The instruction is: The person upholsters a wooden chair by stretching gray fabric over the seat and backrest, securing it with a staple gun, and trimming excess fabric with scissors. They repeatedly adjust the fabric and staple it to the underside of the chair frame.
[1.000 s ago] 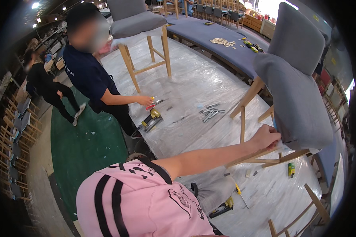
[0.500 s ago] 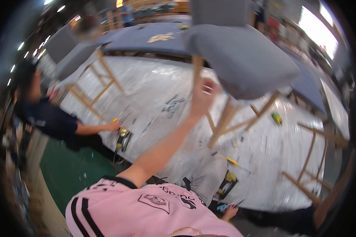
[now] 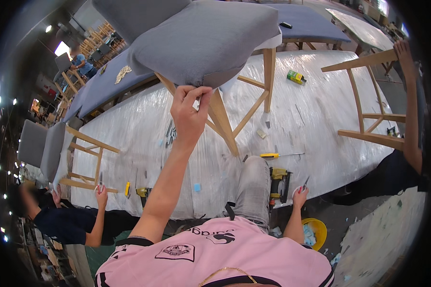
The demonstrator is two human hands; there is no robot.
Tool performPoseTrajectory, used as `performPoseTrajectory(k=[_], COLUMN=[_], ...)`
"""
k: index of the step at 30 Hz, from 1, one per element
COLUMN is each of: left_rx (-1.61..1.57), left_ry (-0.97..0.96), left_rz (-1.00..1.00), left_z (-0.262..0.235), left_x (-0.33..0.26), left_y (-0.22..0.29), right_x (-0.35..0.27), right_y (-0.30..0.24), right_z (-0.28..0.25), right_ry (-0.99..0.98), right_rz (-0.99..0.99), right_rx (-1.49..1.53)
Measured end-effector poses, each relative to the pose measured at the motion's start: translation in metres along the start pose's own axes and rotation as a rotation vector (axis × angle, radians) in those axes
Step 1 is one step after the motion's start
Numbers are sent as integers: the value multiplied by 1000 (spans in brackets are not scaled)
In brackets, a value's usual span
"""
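A grey upholstered chair (image 3: 201, 40) with wooden legs stands in front of me on the plastic-covered table. My left hand (image 3: 190, 112) reaches up to the lower front corner of its seat, thumb and fingers pinched on the cover fabric there. Low on the right, my right hand (image 3: 299, 196) is closed around scissors (image 3: 305, 182) whose blades point up. Between them, my knee (image 3: 254, 186) rests against the table's near edge. Beside the knee lie a nail gun (image 3: 278, 184) and a yellow-handled screwdriver (image 3: 270, 156).
Plastic film covers the worktable (image 3: 215, 177). A co-worker (image 3: 57, 222) on the left holds scissors near another grey chair (image 3: 48, 148). At right, another person's arm (image 3: 409, 95) grips an overturned wooden frame (image 3: 368, 131). A yellow bucket (image 3: 318, 232) of scraps stands below.
My view has swung to the right. My left hand, blurred by the chair leg before, now pinches the seat's corner. The right hand has come further into view with the scissors.
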State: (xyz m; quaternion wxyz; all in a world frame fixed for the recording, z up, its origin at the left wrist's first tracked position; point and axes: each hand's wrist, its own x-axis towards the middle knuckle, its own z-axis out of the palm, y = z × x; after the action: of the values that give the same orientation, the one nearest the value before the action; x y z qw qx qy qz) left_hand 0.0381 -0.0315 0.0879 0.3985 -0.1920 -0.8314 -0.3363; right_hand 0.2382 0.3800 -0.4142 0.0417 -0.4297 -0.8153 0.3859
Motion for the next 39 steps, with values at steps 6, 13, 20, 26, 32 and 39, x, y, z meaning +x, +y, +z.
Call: performPoseTrajectory(k=[6, 13, 20, 26, 32, 39], left_rx=[-101, 64, 1, -76, -12, -66], left_ry=[161, 161, 317, 215, 176, 85], left_rz=[71, 158, 260, 254, 304, 399], left_z=[8, -22, 34, 15, 23, 11], left_x=[8, 68, 60, 49, 56, 52], left_y=[12, -3, -25, -22, -36, -45], right_x=[40, -7, -35, -127, -151, -120], right_y=[17, -44, -250, -519, -598, -571], right_z=[57, 44, -3, -79, -89, -60], right_ry=[16, -105, -748, -846, -767, -885], right_rz=[-198, -314, -208, -638, -593, -629], right_rx=[-94, -183, 552, 850, 897, 972])
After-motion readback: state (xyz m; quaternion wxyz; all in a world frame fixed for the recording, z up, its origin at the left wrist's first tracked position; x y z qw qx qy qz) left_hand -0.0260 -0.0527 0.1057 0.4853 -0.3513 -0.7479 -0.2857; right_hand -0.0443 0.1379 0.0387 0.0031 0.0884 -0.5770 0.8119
